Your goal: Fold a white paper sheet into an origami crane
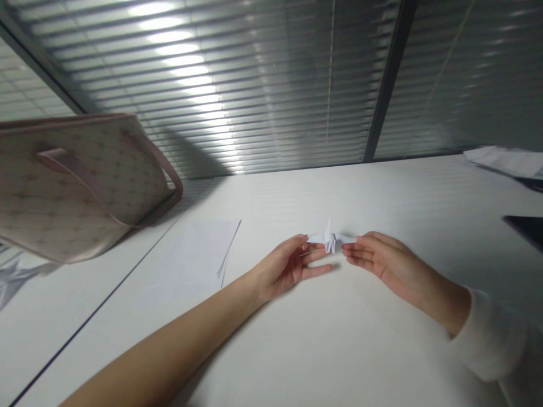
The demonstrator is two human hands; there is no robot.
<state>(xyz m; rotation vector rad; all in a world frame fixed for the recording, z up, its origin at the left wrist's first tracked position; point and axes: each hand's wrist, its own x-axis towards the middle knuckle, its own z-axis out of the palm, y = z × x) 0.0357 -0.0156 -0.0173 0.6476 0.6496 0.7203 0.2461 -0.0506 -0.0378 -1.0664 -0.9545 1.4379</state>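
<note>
A small white origami crane [330, 242] is held between my two hands, just above the white table [339, 345]. Its wings stretch out to both sides and one thin point rises from its middle. My left hand [292, 265] pinches the tip of the left wing between thumb and forefinger, with the other fingers extended below it. The right wing tip is pinched by my right hand [384, 260], its remaining fingers loosely curled underneath. A white sleeve covers my right forearm.
Left of my hands lie several white paper sheets [190, 249]. A patterned bag [85, 186] with pink handles stands at the back left, beyond a dark table seam. Folded white paper [504, 161] and a dark flat object [526, 230] lie at right. Blinds [275, 85] line the back.
</note>
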